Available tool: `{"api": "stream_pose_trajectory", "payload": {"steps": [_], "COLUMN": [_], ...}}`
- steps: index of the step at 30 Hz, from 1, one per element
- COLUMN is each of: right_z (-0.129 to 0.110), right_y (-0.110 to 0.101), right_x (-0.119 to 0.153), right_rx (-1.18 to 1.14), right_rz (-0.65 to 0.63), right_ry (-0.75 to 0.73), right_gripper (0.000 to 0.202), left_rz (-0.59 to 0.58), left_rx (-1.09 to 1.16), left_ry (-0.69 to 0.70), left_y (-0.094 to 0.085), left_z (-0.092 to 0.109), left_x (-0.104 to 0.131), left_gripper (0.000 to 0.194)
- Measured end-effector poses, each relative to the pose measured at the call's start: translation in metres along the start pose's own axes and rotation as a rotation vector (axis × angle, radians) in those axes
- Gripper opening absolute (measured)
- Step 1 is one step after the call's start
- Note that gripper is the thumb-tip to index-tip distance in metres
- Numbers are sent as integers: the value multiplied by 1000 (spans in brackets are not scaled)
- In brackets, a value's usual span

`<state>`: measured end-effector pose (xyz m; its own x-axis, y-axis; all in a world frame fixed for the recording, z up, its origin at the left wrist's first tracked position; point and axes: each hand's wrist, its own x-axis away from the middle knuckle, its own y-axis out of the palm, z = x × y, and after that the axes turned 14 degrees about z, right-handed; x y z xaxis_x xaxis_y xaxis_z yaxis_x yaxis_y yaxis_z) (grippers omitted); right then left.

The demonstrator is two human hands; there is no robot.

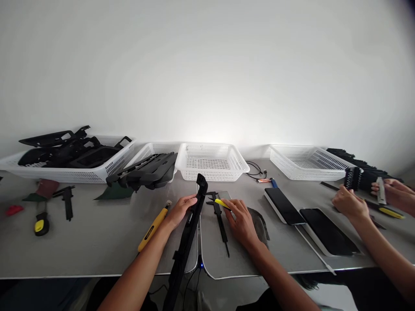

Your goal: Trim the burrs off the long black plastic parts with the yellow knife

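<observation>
A long black plastic part [186, 242] stands tilted over the table's front edge, its curved top end up. My left hand [181, 209] is closed on it near the upper end. In my right hand [240, 218] is a small yellow knife [222, 203], its tip pointing left towards the black part without visibly touching it. A black caliper [220, 224] lies between my hands, and a dark grey cloth [259, 224] is beside and partly behind my right hand. The yellow-handled tool [154, 229] rests left of my left forearm.
White baskets [212, 175] line the wall; the left ones hold black parts [152, 168]. Two phone-like black slabs [285, 205] lie right of centre. At the far right another person's hands [352, 205] hold a black part and a tool. A second caliper [67, 203] lies left.
</observation>
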<state>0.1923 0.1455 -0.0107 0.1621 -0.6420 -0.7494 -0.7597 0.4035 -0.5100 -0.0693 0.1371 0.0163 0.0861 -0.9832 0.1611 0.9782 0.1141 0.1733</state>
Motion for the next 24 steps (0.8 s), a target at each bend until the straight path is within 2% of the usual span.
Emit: {"api": "stream_pose_trajectory", "payload": {"steps": [5, 11, 18, 24], "right_z": [-3, -3, -4, 1], "right_y": [-2, -4, -2, -2], "right_x": [-1, -3, -3, -1], "right_rx": [-31, -20, -89, -75], "right_rz": [-41, -24, -101, -42], "right_ry": [-1, 57, -8, 77], "right_gripper": [38, 34, 38, 34], "left_rz": [14, 21, 52, 24], "left_rx": [15, -21, 4, 13], "left_ry": [-10, -3, -4, 1], "left_y": [0, 0, 1, 1], "left_z": [0, 2, 4, 5], "left_x": [-1, -2, 1, -1], "left_gripper": [60, 63, 64, 68]}}
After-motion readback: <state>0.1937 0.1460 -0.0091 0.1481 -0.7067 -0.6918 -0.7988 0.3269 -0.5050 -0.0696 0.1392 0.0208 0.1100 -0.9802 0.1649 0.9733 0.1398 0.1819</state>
